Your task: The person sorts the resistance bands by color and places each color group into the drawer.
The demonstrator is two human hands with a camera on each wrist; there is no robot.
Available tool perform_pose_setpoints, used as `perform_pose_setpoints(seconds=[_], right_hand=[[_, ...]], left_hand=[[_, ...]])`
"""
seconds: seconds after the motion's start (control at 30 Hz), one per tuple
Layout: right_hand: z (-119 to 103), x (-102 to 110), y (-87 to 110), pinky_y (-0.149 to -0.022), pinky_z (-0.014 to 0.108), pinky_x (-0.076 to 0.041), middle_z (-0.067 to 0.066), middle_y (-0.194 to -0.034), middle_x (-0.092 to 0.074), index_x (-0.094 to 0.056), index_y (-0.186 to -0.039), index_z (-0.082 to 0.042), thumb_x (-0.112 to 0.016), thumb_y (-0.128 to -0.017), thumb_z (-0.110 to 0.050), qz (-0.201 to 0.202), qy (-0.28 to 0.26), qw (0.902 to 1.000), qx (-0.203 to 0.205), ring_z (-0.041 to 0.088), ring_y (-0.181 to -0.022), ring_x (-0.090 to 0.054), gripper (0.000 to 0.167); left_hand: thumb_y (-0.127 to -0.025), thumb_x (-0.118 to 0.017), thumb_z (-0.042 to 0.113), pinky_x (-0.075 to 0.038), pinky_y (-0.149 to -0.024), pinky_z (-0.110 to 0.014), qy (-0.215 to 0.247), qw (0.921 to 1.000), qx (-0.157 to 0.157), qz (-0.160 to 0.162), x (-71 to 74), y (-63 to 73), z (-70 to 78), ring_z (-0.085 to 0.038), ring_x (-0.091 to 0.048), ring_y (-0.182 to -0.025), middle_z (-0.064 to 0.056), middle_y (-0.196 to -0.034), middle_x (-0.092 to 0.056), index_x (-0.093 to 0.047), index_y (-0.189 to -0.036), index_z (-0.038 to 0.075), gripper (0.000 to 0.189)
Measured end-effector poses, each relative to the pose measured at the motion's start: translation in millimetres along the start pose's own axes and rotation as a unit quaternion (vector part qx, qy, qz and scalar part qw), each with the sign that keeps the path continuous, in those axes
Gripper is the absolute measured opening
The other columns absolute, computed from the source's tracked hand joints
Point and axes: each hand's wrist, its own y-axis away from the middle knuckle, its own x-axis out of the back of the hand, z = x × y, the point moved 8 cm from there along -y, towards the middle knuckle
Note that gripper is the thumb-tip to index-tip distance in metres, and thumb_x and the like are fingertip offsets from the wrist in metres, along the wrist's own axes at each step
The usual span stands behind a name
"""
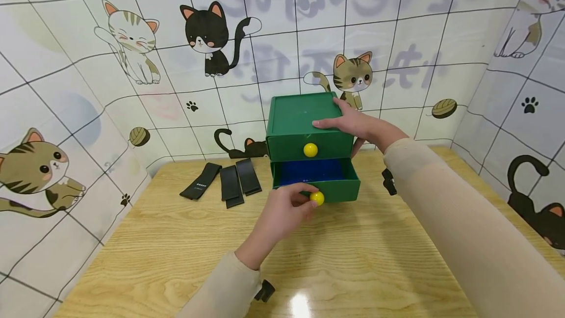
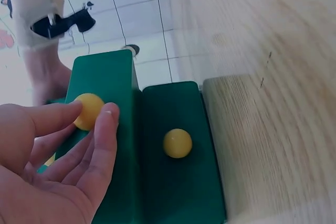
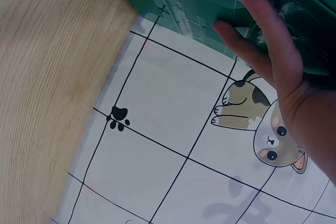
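Note:
A green drawer cabinet (image 1: 304, 112) stands on the table, its middle drawer (image 1: 342, 190) pulled part way out with dark blue (image 1: 309, 170) showing inside. My left hand (image 1: 284, 210) pinches that drawer's yellow knob (image 2: 88, 111) between thumb and fingers. Below it, in the left wrist view, sits the bottom drawer (image 2: 178, 182) with its own yellow knob (image 2: 177, 143), pushed in. The top drawer's knob (image 1: 311, 149) faces front. My right hand (image 1: 353, 121) rests on the cabinet's top and right side, fingers spread; the right wrist view shows straight fingers (image 3: 268, 24) against the taped side.
Several black flat strips (image 1: 230, 183) lie on the wooden table (image 1: 176, 249) left of the cabinet. Behind and beside it rises a white wall covering (image 1: 282, 28) with a grid and cartoon cats. Black straps (image 1: 265, 291) hang at both wrists.

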Motion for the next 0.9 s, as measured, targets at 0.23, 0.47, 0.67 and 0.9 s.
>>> perform_pose_setpoints(seconds=[0.23, 0.47, 0.67, 0.9], right_hand=[[-2, 0, 1.4, -0.071, 0.059, -0.065, 0.024, -0.177, -0.008, 0.022, -0.167, -0.039, -0.071, -0.092, -0.069, -0.004, -0.002, 1.0, -0.001, 0.056, -0.144, -0.047, 0.123], [-3, 2, 2.6, -0.073, 0.059, -0.065, 0.024, -0.176, -0.01, 0.022, -0.167, -0.039, -0.07, -0.093, -0.067, -0.01, -0.005, 0.9999, -0.004, 0.054, -0.143, -0.049, 0.122], [-3, 2, 1.5, -0.073, 0.058, -0.065, 0.024, -0.176, -0.013, 0.021, -0.168, -0.038, -0.071, -0.093, -0.067, -0.007, -0.003, 1.0, -0.001, 0.053, -0.143, -0.05, 0.123], [-2, 3, 2.9, -0.073, 0.059, -0.065, 0.025, -0.176, -0.012, 0.022, -0.167, -0.038, -0.071, -0.093, -0.067, -0.004, -0.001, 1.0, -0.001, 0.055, -0.143, -0.049, 0.123]], left_hand=[[-0.103, -0.072, 0.013, -0.066, -0.078, -0.035, 0.055, 0.9972, 0.009, 0.049, 5.5, -32.8, -14.5, -0.034, -0.078, -0.088, -0.014, -0.112, -0.08, -0.076, -0.128, 0.015, 0.025], [-0.102, -0.072, 0.008, -0.066, -0.074, -0.031, 0.097, 0.9915, 0.014, 0.085, 9.9, -56.7, -24.9, -0.032, -0.08, -0.085, -0.016, -0.115, -0.079, -0.077, -0.125, 0.011, 0.024], [-0.102, -0.072, 0.009, -0.066, -0.072, -0.031, 0.093, 0.9919, 0.023, 0.084, 10.2, -57.5, -25.3, -0.028, -0.08, -0.082, -0.016, -0.115, -0.079, -0.077, -0.125, 0.013, 0.024], [-0.101, -0.073, 0.008, -0.065, -0.07, -0.03, 0.109, 0.99, 0.025, 0.085, 9.7, -55.5, -26.1, -0.029, -0.08, -0.079, -0.018, -0.114, -0.079, -0.074, -0.126, 0.01, 0.025]])
